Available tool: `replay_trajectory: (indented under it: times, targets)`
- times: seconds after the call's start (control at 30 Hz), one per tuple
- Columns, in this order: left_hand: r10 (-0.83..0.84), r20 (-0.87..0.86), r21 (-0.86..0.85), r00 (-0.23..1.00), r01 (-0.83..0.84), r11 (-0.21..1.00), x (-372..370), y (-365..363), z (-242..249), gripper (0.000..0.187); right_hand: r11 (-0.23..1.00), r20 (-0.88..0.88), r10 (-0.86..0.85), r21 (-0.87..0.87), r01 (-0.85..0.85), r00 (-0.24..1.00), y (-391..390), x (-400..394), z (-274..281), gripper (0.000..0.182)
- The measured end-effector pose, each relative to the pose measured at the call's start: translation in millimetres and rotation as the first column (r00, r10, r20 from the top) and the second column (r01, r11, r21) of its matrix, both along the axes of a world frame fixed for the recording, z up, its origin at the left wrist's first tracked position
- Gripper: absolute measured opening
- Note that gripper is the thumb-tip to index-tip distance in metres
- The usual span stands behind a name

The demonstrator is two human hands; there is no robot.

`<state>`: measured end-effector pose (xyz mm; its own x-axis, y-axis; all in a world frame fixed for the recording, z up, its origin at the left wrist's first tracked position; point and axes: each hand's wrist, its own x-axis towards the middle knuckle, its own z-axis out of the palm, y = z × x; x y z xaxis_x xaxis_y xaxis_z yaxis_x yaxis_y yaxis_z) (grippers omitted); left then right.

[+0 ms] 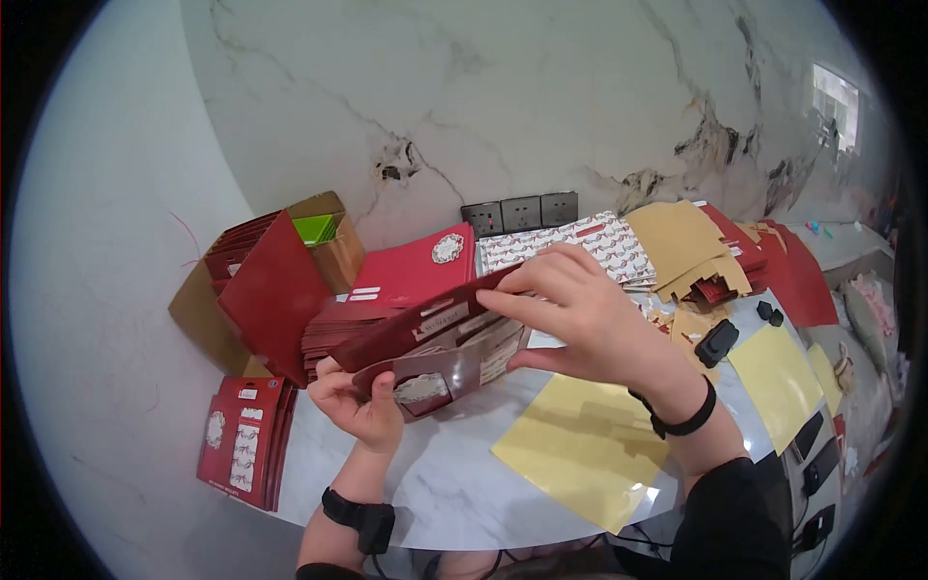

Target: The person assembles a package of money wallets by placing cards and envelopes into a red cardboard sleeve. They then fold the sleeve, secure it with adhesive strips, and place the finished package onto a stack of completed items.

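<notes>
Between my hands, above the table, is a dark red folded card packet (394,335), tilted and spread apart along its upper edge. A scalloped pale label marks its near face, and patterned pieces show inside. My left hand (365,406) grips the packet's left end, thumb in front and fingers partly hidden behind. My right hand (585,314) is at the right end, its fingers on the back panel's upper edge and its thumb by the near panel. Behind the packet lies a stack of flat red cards (406,266) with a similar scalloped label.
Finished-looking red packets (242,440) stand at the table's left edge, beside a cardboard box (198,314) of red cards. Patterned sheets (580,249), brown card pieces (677,242) and a socket strip (520,213) line the back. Yellow sheets (580,454) and a black device (717,343) lie right.
</notes>
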<state>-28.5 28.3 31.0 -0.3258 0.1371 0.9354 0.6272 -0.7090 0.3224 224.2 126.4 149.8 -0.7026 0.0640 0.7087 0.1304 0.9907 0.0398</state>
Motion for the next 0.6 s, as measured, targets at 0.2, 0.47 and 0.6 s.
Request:
replay_trajectory:
  times: [0.2, 0.47, 0.6]
  targets:
    - [0.021, -0.185, 0.053, 0.983, -0.011, 0.999, -4, 0, 39, 0.042, 0.965, -0.036, -0.24, 0.104, 0.243, 0.97, -11, -3, -7, 0.037]
    - [-0.332, -0.158, -0.428, 0.93, 0.239, 0.872, 16, 30, 135, 0.034, 0.895, -0.072, 0.036, -0.442, -0.064, 0.997, 26, 5, -21, 0.017]
    - [-0.245, -0.287, -0.466, 0.926, 0.088, 0.881, 37, 42, 148, 0.03, 0.788, -0.048, 0.07, -0.61, -0.085, 0.996, 43, 2, -30, 0.024]
